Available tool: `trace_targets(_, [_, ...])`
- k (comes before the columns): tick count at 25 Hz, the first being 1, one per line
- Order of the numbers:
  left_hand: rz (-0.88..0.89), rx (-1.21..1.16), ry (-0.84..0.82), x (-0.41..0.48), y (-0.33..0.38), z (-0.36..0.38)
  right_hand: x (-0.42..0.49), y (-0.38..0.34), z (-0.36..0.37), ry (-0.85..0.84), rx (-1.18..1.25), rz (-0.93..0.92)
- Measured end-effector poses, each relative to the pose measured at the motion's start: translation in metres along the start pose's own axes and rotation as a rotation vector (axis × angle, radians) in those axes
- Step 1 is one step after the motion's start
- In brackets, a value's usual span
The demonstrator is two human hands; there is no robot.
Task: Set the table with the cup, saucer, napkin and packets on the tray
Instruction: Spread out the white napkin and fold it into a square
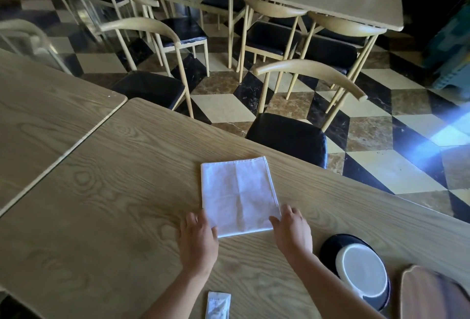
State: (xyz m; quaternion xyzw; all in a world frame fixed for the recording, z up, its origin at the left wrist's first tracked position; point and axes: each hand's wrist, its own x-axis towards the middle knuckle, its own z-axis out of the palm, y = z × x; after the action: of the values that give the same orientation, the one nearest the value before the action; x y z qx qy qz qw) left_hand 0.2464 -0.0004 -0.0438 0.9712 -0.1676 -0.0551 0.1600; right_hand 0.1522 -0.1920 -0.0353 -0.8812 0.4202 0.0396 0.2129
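A white folded napkin [237,195] lies flat on the wooden table [114,191]. My left hand [198,241] rests at its near left corner and my right hand [292,229] at its near right corner, fingertips touching the cloth edges, fingers spread. To the right stands a dark cup with a white inside [362,269] on a dark saucer [330,245]. A white packet [218,304] lies near the front edge between my forearms. The wooden tray [432,293] shows at the lower right corner.
A chair with a black seat [287,138] stands at the far side of the table. A second table [38,115] adjoins on the left. More tables and chairs fill the chequered floor beyond.
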Motion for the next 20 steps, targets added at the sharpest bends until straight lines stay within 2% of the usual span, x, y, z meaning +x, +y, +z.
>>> trace_targets(4, [-0.144, -0.053, -0.107, -0.002, 0.009, -0.004, -0.003, -0.003, -0.002, -0.028, 0.103, 0.117])
trace_targets(8, [-0.220, -0.141, -0.086, -0.002, 0.001, -0.011, -0.008, -0.001, -0.008, -0.115, 0.150, 0.198])
trace_targets(12, [-0.237, -0.373, -0.023, -0.017, -0.009, -0.015, -0.028, 0.002, -0.012, -0.096, 0.330, 0.197])
trace_targets(17, [-0.193, -0.629, -0.006, -0.038, -0.027, -0.027, -0.062, 0.010, -0.017, -0.076, 0.721, 0.229])
trace_targets(20, [-0.248, -0.861, -0.073, -0.044, -0.039, -0.036, -0.075, 0.019, -0.021, -0.096, 0.737, 0.140])
